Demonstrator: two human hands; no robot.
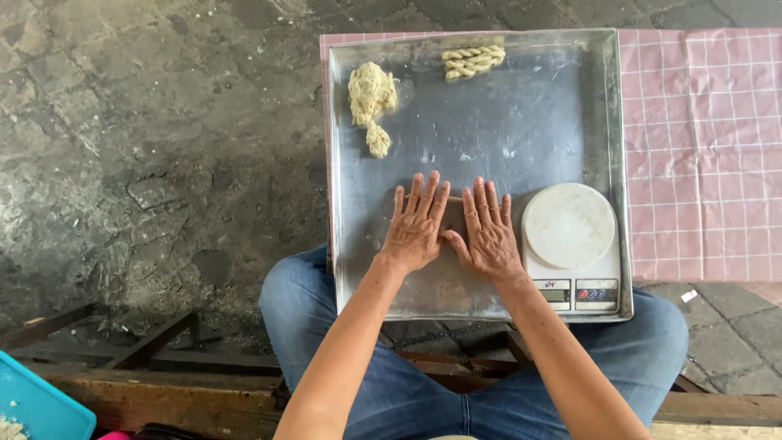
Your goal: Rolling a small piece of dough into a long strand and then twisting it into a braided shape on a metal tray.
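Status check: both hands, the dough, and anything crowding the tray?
Left hand and right hand flat, side by side on metal tray. Dough lump and twisted pieces far side, untouched. Scale beside right hand.

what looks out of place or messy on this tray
Little stands out. The metal tray overhangs the pink checked cloth toward the person's lap. Its surface shows floury smears. Dough lumps and twisted pieces sit apart at the far edge.

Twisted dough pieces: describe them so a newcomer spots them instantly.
Find the square metal tray on the pink checked cloth. Along its far edge lie the twisted dough pieces. Unlike the rough dough lump to their left, they are neat braided ropes, side by side.
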